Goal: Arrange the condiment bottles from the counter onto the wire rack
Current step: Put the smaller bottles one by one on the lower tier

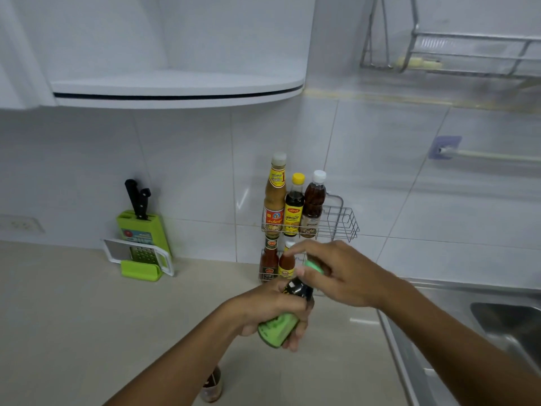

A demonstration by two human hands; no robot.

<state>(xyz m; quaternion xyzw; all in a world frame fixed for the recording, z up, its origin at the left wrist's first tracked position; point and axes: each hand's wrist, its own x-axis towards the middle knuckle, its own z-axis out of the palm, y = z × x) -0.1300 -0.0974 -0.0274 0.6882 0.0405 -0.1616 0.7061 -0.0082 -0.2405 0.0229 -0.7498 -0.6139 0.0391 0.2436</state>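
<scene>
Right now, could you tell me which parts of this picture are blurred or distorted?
Head view: the right hand and green-capped bottle are motion-smeared; the dish rack at upper right is soft; the wide lens bends the shelf edge; the rack bottles stay fairly sharp.

Beige counter (73, 317) bears a green knife block (143, 230), grater (140, 254), small jar (211, 386).
</scene>
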